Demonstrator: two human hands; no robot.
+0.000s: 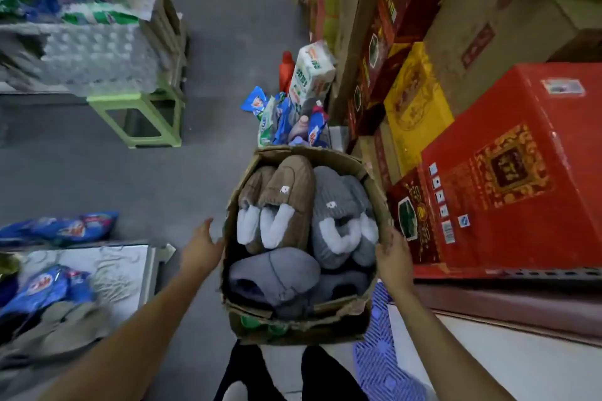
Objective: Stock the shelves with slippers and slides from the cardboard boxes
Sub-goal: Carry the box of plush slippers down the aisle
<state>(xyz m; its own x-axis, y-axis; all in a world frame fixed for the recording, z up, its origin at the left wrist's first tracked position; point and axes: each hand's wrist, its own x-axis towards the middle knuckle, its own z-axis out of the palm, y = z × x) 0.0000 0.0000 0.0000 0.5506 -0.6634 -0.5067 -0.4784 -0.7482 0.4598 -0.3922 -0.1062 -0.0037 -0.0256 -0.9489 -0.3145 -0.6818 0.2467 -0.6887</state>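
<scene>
A worn cardboard box (329, 324) is held up in front of me above my legs. It is full of plush slippers: a brown pair (286, 192) at the back left, a grey pair (338, 205) at the back right, and darker grey-blue ones (273, 273) at the front. My right hand (392, 257) grips the box's right rim. My left hand (202, 247) is at the box's left wall with fingers spread, and I cannot tell whether it touches. More grey slippers (62, 325) lie on the low shelf at the left.
Stacked red and yellow cartons (508, 179) fill the right side. Detergent bags and bottles (290, 117) stand on the floor just beyond the box. A green stool (143, 120) stands at the left under a load of goods. Blue bags (58, 231) lie at the left. A purple mat (381, 358) lies by my feet.
</scene>
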